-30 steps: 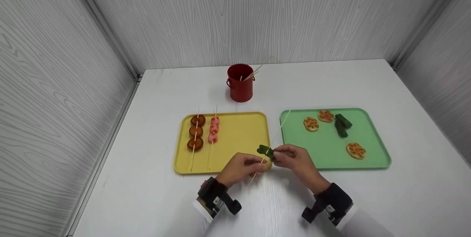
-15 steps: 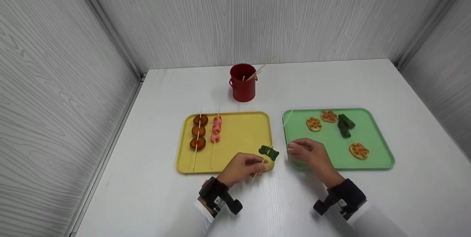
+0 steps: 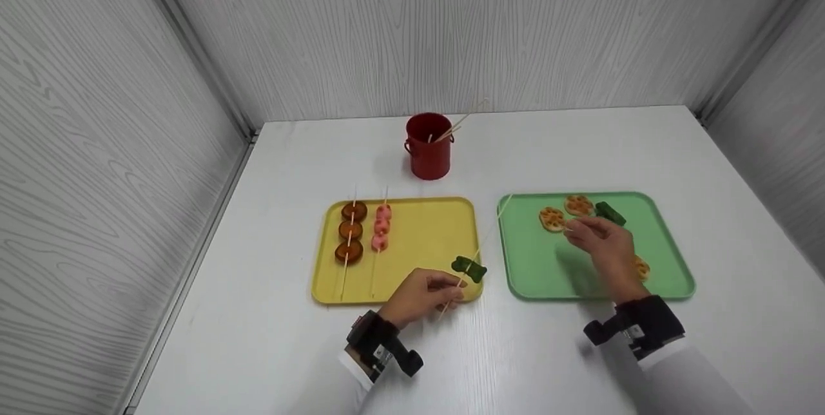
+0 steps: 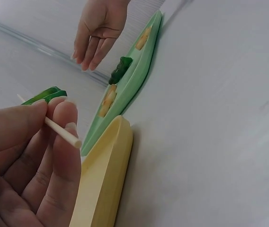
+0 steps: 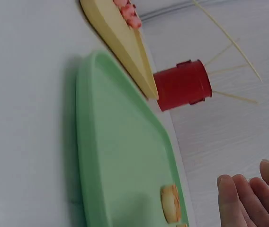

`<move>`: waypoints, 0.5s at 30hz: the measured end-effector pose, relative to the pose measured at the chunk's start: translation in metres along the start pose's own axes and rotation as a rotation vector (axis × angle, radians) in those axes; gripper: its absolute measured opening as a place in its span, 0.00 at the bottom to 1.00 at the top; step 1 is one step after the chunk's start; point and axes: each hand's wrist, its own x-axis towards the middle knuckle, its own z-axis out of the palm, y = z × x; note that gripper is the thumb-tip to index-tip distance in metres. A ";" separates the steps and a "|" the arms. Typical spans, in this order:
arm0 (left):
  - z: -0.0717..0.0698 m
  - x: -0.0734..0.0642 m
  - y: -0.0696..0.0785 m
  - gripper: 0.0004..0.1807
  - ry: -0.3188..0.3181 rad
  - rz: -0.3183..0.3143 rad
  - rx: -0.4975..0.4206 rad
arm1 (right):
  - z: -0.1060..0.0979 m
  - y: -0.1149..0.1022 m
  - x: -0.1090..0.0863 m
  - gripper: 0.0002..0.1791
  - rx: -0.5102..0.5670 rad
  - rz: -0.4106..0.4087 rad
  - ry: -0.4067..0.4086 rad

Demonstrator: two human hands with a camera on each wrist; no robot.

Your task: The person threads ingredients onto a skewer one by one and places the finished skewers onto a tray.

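My left hand (image 3: 419, 299) pinches a thin wooden skewer (image 4: 63, 131) between thumb and fingers, near its lower end. A green pepper piece (image 3: 469, 269) is threaded on the skewer just beyond the fingers, over the yellow tray's near right corner. Over the green tray (image 3: 538, 273) hovers my right hand (image 3: 604, 250), its fingers loosely bent with nothing between them. Around it lie lotus root slices (image 3: 552, 219) and a green pepper piece (image 3: 610, 213). The hand partly covers one slice and hides part of the tray. In the right wrist view, the right fingers (image 5: 229, 198) stand apart from the thumb.
On the yellow tray (image 3: 432, 228) lie a skewer of round brown slices (image 3: 350, 231) and a skewer of pink pieces (image 3: 381, 226). Behind the trays stands a red bucket (image 3: 430, 154) with several skewers leaning out. Panel walls enclose the white table (image 3: 271, 176).
My right hand has let go of the green pepper piece on the skewer and moved right, over the green tray. My left hand has kept its hold on the skewer, nearly still.
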 end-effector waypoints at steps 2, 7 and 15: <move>-0.001 0.000 -0.001 0.12 -0.007 0.002 -0.007 | -0.010 -0.001 0.003 0.23 -0.004 -0.030 0.038; -0.002 0.003 -0.009 0.12 -0.015 -0.012 -0.003 | -0.031 0.002 0.016 0.23 -0.187 -0.015 0.204; -0.004 0.001 -0.009 0.12 -0.016 -0.011 0.004 | -0.048 0.015 0.031 0.16 -0.684 -0.103 0.385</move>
